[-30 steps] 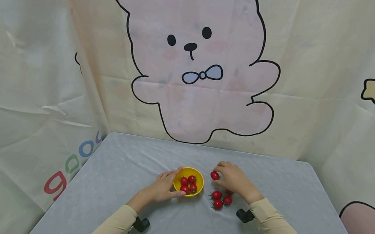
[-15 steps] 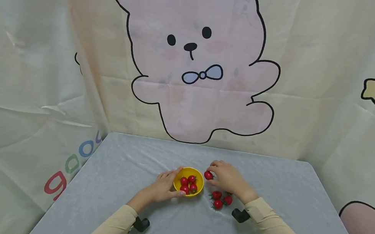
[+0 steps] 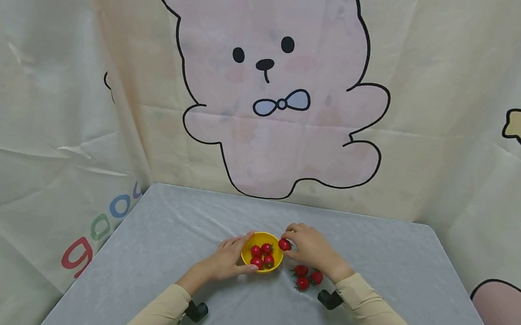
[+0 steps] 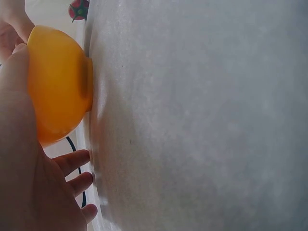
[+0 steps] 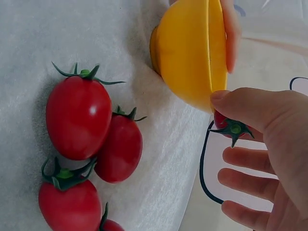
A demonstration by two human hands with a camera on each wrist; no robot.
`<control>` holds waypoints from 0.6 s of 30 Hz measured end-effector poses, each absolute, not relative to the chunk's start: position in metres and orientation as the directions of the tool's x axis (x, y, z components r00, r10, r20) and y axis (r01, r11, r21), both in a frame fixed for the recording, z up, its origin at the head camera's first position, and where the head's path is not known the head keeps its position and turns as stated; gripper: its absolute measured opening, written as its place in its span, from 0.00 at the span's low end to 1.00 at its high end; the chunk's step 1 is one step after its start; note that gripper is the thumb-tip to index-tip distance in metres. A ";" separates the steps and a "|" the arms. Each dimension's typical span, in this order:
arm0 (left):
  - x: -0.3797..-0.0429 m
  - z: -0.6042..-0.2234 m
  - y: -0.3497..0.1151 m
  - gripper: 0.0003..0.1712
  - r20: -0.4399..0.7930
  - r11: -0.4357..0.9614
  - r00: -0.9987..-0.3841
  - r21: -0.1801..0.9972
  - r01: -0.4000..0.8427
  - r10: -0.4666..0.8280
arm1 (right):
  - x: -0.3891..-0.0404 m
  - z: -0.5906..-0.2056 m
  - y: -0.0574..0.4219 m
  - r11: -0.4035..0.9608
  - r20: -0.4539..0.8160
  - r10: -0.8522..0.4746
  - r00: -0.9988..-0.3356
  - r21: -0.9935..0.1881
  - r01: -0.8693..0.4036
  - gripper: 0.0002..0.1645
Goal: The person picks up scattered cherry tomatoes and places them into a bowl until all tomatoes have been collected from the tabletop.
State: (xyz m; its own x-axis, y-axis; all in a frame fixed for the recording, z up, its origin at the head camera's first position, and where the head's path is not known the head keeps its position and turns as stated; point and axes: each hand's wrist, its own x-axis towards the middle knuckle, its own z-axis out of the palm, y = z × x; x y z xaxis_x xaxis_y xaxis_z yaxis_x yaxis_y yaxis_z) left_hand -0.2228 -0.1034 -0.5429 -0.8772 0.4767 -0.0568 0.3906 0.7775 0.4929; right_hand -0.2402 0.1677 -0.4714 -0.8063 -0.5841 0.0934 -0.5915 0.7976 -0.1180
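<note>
In the head view, my left hand point(image 3: 226, 261) holds the side of a yellow bowl point(image 3: 259, 237), thumb at the near rim and fingers along the far left. Inside the bowl lie several red cherry tomatoes point(image 3: 268, 261). My right hand point(image 3: 312, 248) pinches another cherry tomato point(image 3: 284, 244) between thumb and finger, at the bowl's right rim. Its green stem cap shows in the right wrist view, where the thumb partly covers the fruit and the other fingers are spread. From the left wrist, the bowl's outer wall point(image 4: 57, 86) is visible; its contents are hidden.
Several loose cherry tomatoes point(image 3: 302, 283) lie grouped on the grey cloth-covered table point(image 3: 243, 316), right of the bowl and below my right hand. Behind the table hangs a cream curtain point(image 3: 410, 163) with a cartoon bear. A black wrist camera point(image 3: 330, 300) sits at the right sleeve.
My right hand has moved left with the pinched cherry tomato, from above the loose ones to the bowl's rim. The left hand and bowl have stayed put.
</note>
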 end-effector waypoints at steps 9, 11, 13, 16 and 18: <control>-0.223 -0.543 -0.105 0.57 -0.058 0.777 -0.876 0.492 0.393 0.479 | -0.239 -0.471 0.164 0.786 0.101 -0.598 -0.795 -0.116 -0.607 0.21; -0.223 -0.543 -0.105 0.57 -0.058 0.776 -0.875 0.492 0.394 0.481 | -0.239 -0.472 0.164 0.783 0.103 -0.603 -0.791 -0.115 -0.612 0.21; -0.223 -0.543 -0.105 0.57 -0.056 0.775 -0.874 0.491 0.397 0.483 | -0.239 -0.472 0.163 0.778 0.103 -0.610 -0.786 -0.111 -0.618 0.21; -0.223 -0.543 -0.105 0.57 -0.048 0.770 -0.871 0.494 0.404 0.488 | -0.239 -0.473 0.161 0.772 0.098 -0.616 -0.782 -0.121 -0.624 0.21; -0.224 -0.543 -0.105 0.57 -0.045 0.768 -0.870 0.494 0.408 0.491 | -0.239 -0.473 0.160 0.769 0.095 -0.619 -0.780 -0.131 -0.626 0.21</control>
